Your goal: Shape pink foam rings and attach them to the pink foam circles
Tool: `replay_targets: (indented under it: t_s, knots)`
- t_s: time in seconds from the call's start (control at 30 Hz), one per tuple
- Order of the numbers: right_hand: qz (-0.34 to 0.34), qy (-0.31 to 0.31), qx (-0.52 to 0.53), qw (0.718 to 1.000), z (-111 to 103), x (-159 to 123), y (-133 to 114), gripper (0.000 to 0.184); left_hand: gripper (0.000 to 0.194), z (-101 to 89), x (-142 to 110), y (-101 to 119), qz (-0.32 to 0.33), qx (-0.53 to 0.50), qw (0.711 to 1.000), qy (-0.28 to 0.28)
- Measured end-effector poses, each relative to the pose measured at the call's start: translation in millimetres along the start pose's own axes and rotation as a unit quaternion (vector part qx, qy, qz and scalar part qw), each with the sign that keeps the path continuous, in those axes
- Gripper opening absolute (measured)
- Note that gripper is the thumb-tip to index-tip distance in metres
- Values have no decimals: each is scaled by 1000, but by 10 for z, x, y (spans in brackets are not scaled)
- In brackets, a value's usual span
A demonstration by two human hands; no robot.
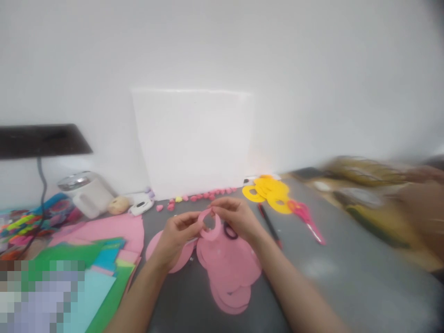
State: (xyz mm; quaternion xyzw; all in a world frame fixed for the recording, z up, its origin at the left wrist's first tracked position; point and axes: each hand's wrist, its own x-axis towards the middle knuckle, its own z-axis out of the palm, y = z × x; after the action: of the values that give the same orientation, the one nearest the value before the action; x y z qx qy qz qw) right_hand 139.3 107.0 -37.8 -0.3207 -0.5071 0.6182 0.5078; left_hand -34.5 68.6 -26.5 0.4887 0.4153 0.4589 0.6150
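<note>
A small pink paper ring (217, 228) is held up between my two hands over the grey table. My left hand (174, 239) pinches its left side with thumb and fingers. At its top right edge, my right hand (238, 216) grips it with the fingertips. A dark oval loop (231, 231) shows just under my right hand; whether I hold it or it lies on the paper, I cannot tell. Beneath lie several overlapping pink paper discs (231, 270). Another pink disc (180, 261) is partly hidden behind my left hand and wrist.
Yellow paper rings (272, 190), pink scissors (307, 219) and a dark pen (269, 225) lie to the right. Small pink beads (197, 197) line the base of a white board (194, 143). Coloured paper sheets (76, 254) and a white device (88, 194) are at left.
</note>
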Motion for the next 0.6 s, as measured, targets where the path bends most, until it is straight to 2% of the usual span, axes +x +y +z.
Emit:
replay_targets:
  t_s: [0.4, 0.6]
  knots:
    - [-23, -18, -26, 999, -27, 14, 24, 15, 22, 30, -9, 43, -8, 16, 1000, -15]
    - [-18, -12, -39, 999, -20, 12, 22, 16, 18, 8, -1, 10, -3, 17, 1000, -10]
